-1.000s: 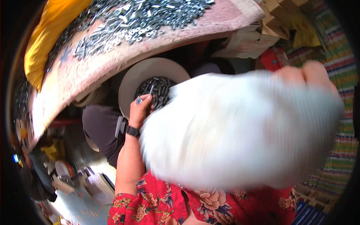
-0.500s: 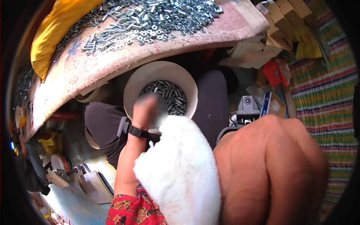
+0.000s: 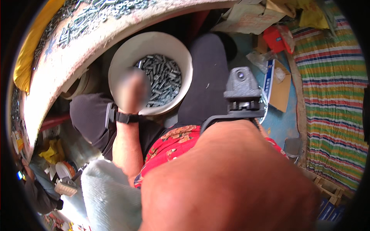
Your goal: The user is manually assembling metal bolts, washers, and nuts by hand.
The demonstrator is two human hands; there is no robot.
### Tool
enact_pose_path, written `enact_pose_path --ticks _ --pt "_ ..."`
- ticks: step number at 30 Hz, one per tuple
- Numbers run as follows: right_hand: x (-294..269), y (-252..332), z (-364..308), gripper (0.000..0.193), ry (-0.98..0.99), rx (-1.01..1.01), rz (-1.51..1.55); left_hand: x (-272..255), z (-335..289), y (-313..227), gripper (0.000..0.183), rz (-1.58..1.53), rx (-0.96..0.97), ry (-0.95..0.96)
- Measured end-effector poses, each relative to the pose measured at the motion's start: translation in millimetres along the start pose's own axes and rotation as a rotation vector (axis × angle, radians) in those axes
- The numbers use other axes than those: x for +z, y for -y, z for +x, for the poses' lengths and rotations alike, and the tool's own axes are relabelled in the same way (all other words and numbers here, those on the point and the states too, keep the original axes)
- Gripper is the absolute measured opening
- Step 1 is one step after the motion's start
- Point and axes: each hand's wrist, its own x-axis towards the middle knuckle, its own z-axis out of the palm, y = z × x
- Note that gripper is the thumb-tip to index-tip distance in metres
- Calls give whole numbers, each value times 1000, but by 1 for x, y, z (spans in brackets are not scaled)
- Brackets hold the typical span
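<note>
My left hand [image 3: 133, 90] is over the left side of a white bucket [image 3: 181, 57], and its fingers are too smeared to read. In the bucket lies a heap of small grey metal cylinders [image 3: 163, 82]. Very large at the bottom, close to the camera, is the back of my right hand [image 3: 231, 181], its fingers out of sight. A white towel [image 3: 110, 196] shows right beside it on the left and appears to be gripped by it. A grey device with a lens [image 3: 243, 82] is strapped to my right wrist.
Upper left, a table with a pale pink cloth [image 3: 50, 73] carries loose metal pins and nuts [image 3: 83, 23]. Yellow cloth [image 3: 25, 61] hangs at its edge. An open cardboard box [image 3: 279, 88] and a striped mat [image 3: 327, 104] are on the right. A person in dark clothes [image 3: 40, 188] is far left.
The view has shifted, so the table sits higher. My right hand has come nearer the camera and leftward, and the towel has moved left with it. My left hand stays at the bucket.
</note>
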Motion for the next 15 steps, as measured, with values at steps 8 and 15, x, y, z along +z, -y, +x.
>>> enact_pose_path --ticks 8,15 --pt "-52 0 -11 16 -223 -30 49 -7 -2 4 21 32 -16 -57" --pt "-19 3 1 16 -239 -42 102 3 5 6 21 3 -31 4"
